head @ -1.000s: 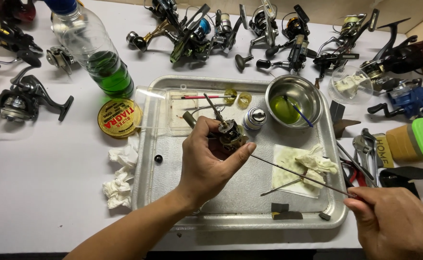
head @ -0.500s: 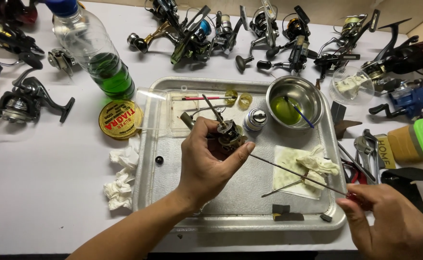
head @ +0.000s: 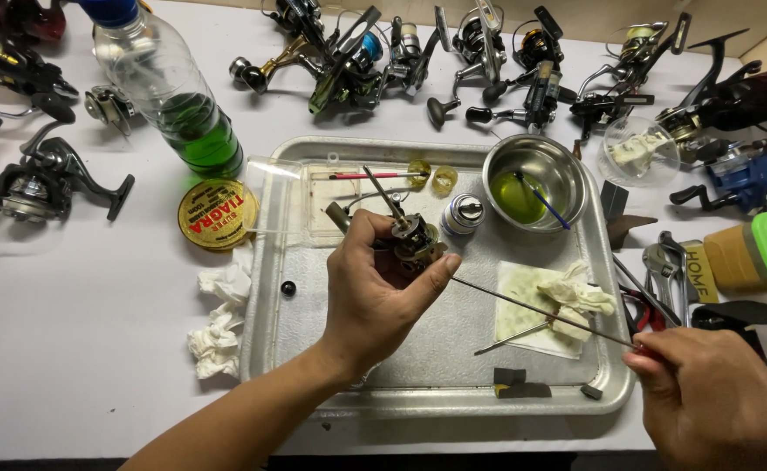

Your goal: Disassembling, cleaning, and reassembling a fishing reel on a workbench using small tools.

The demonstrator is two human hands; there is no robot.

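Head view: the left hand [head: 375,292] is over the middle of the metal tray [head: 331,166], fingers curled tight around a small dark reel part [head: 414,240] with a thin shaft sticking up from it toward the tray's far edge. The thumb presses against the part's near side. The right hand [head: 715,401] is just past the tray's near right corner, fingers closed in a pinch on the red-handled end of a long thin tool [head: 541,310]. The tool's rod runs slantwise across the tray, passing above a stained cloth [head: 532,310], and its tip meets the reel part at the left thumb.

On the tray's far side sits a steel bowl [head: 536,179] holding yellow-green liquid and a blue-handled brush. Just left of the bowl stands a small white bottle [head: 462,214], and further left lies a clear plastic box [head: 314,201] at the tray's far left corner. A small black ball [head: 288,288] rests near the tray's left rim.

Left of the tray, on the white table, lie crumpled tissues [head: 218,318], a round yellow tin [head: 218,214] and a clear bottle [head: 174,96] with green liquid. Beyond the tray's far edge a row of fishing reels [head: 375,57] lies spread out. Right of the tray are pliers [head: 663,266] and a green-lidded container [head: 763,253].
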